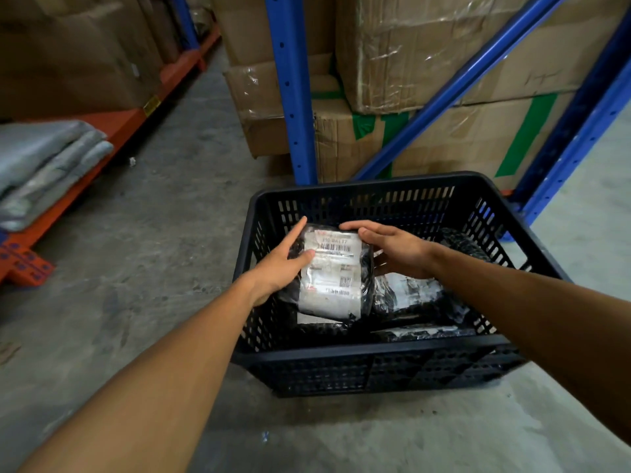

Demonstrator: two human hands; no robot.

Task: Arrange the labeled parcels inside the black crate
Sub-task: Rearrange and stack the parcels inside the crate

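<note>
Off to your left there's a stack of folded grey bags (pixel 44 165) on the orange rack beam, with bare concrete floor (pixel 164 254) between it and the black slotted plastic crate (pixel 372 367). Your left hand (pixel 278 268) and right hand (pixel 397 252) both clasp the black plastic-wrapped parcel with the white barcode label (pixel 333 274), inside the crate's left half. More black labeled parcels (pixel 409 295) lie beside it to the right, and the crate's far rim sits near the blue rack upright (pixel 293 97).

— Any room around the hands?
— Beyond the left hand (pixel 280 264) and right hand (pixel 397 249), open crate (pixel 375 356) space. Below them, parcels (pixel 409 295) block the floor; crate walls hem both sides.
</note>
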